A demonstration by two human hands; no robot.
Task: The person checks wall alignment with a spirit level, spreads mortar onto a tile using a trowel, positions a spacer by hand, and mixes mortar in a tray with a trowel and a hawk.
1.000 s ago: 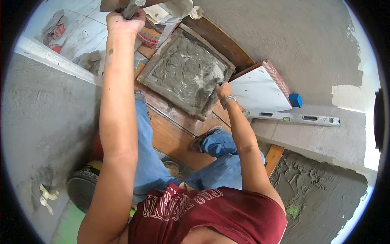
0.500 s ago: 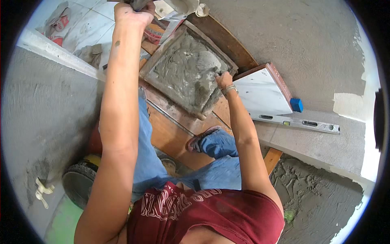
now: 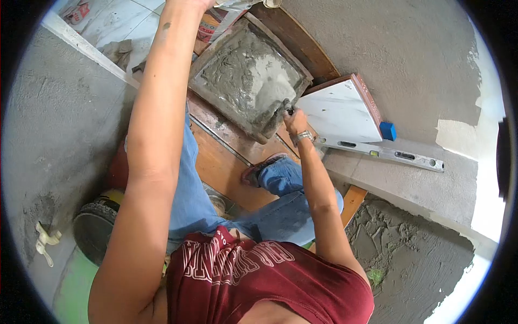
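Observation:
My left hand (image 3: 198, 3) is cut off by the top edge, so its fingers and anything in them are hidden. My right hand (image 3: 295, 122) is closed round the dark handle of a mortar-smeared trowel (image 3: 287, 106), at the lower right corner of a square wooden tray (image 3: 218, 115). Wet grey mortar (image 3: 232, 73) fills the tray, with a paler, smoother patch on its right side. Most of the trowel's blade cannot be made out.
White tiles (image 3: 342, 110) lean beside a blue block (image 3: 388, 131) and a spirit level (image 3: 386, 154) on a ledge. A printed bag (image 3: 213, 24) lies behind the tray. At the left are a black bucket (image 3: 93, 232) and a tap (image 3: 46, 243). Planks (image 3: 218, 167) lie underfoot.
My left hand has moved up and mostly out of view with the tool it held. My right hand has shifted slightly near the tray's corner. The pale patch in the mortar is wider.

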